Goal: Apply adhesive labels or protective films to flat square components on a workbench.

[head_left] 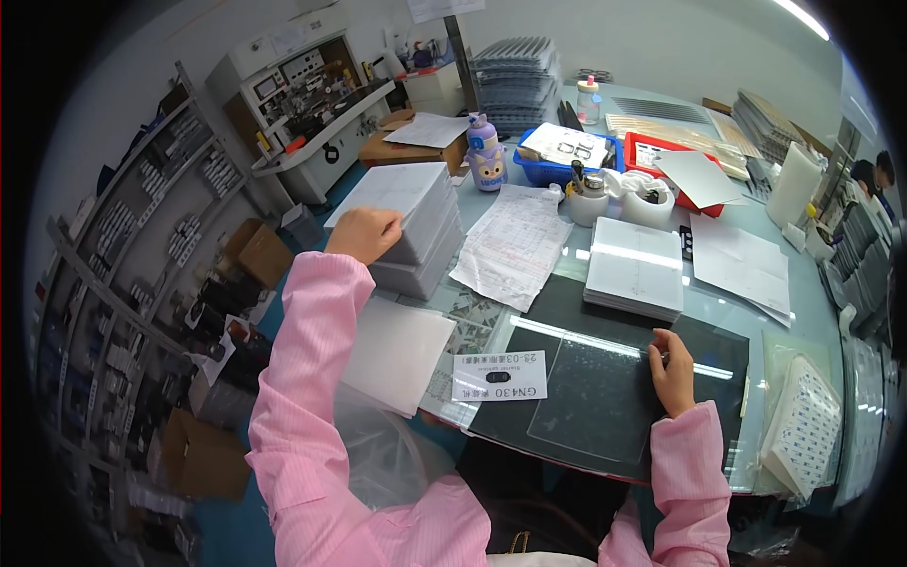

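Observation:
My left hand (367, 234) is at the near edge of a tall stack of white sheets (402, 194). Its fingers are curled closed on the top of the stack, and whatever they may pinch is hidden. My right hand (672, 371) rests over the right part of a black mat (699, 354), fingers loosely bent and slightly apart, nothing visible in them. Beside it on the mat lies a thin clear sheet (595, 397). A printed white card (499, 376) lies at the mat's left. Beyond the mat is a lower stack of white sheets (635, 265).
Blank white paper (397, 350) lies under my left forearm. A creased printed form (515, 241), a purple bottle (487, 156), a white round pot (588, 203), a blue basket (567, 180) and a red basket (713, 210) fill the far side. Packaged sheets (803, 425) lie at right.

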Motion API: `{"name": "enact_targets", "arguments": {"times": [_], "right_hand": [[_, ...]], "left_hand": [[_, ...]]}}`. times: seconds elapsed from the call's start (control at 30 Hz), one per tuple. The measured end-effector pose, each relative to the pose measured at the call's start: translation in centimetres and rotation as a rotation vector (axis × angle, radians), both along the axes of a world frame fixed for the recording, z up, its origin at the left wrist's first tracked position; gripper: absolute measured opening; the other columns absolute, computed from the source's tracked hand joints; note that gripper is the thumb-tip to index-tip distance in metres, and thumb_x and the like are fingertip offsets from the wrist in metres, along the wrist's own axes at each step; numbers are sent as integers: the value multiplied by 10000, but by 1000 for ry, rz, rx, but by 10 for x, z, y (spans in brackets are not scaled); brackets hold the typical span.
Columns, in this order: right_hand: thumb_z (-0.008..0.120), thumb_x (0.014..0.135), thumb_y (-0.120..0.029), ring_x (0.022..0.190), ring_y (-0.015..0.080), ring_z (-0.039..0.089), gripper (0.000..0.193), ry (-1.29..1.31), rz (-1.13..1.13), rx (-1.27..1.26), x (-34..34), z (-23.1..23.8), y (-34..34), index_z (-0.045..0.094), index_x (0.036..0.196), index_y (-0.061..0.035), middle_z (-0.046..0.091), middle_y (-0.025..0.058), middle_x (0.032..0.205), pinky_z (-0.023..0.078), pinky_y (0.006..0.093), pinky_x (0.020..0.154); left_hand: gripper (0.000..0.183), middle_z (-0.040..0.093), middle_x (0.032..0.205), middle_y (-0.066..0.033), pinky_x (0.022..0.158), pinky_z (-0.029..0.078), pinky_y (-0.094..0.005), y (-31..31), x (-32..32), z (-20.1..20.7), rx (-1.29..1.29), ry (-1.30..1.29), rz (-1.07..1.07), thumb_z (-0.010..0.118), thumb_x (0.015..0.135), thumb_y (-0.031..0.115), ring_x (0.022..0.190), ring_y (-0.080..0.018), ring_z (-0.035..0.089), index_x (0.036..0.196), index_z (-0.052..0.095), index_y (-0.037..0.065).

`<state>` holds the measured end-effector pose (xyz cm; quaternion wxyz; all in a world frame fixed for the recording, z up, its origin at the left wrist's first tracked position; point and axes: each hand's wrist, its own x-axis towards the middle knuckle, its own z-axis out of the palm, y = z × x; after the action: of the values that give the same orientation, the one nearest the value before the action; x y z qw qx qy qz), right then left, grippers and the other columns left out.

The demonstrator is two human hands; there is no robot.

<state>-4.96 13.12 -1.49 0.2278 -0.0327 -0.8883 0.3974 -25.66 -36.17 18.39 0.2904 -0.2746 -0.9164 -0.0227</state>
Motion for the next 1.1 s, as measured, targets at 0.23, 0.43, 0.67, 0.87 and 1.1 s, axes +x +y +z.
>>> {"name": "enact_targets", "arguments": {"times": [0.23, 0.43, 0.67, 0.87, 1.1], "right_hand": [[668, 937, -38, 895, 282, 679, 288, 39, 18, 19, 0, 2, 0, 634, 1223, -16, 701, 127, 1003, 536, 370, 802], [672, 944, -44, 892, 269, 689, 262, 51, 25, 20, 0, 3, -2, 645, 1203, -11, 709, 128, 1007, 546, 360, 791], [510, 1093, -381, 944, 204, 720, 470, -278, 286, -739, 1, 27, 0, 634, 1318, 12, 724, 136, 1147, 583, 304, 787], [493, 1090, -338, 1137, 196, 653, 451, -333, 319, -1165, 6, 32, 7, 612, 1334, 22, 691, 132, 1221, 536, 359, 960], [502, 1083, -304, 936, 129, 661, 366, -325, 157, -1168, 3, 24, 24, 671, 1171, 8, 706, 86, 1047, 527, 276, 839]], "left_hand": [[157, 693, 798, -100, 593, 542, -364, 12, 47, -3, -81, 349, -251, 740, 856, 99, 680, -300, 682, 1005, 690, 88], [444, 709, 1226, -144, 960, 546, -427, 20, 60, -16, -83, 165, -194, 715, 850, 52, 1134, -348, 676, 1289, 678, 105], [457, 691, 1333, -82, 1056, 513, -490, 119, 133, -68, -74, 236, -345, 616, 863, 35, 1236, -314, 658, 1255, 737, 238], [465, 609, 1444, -115, 1101, 430, -578, 228, 240, -141, 85, -178, -653, 643, 905, 243, 1336, -359, 575, 1370, 659, 223], [719, 534, 1462, -268, 1121, 411, -550, 192, 254, -151, 729, -614, -310, 755, 909, 219, 1381, -416, 500, 1523, 451, 2]]}}
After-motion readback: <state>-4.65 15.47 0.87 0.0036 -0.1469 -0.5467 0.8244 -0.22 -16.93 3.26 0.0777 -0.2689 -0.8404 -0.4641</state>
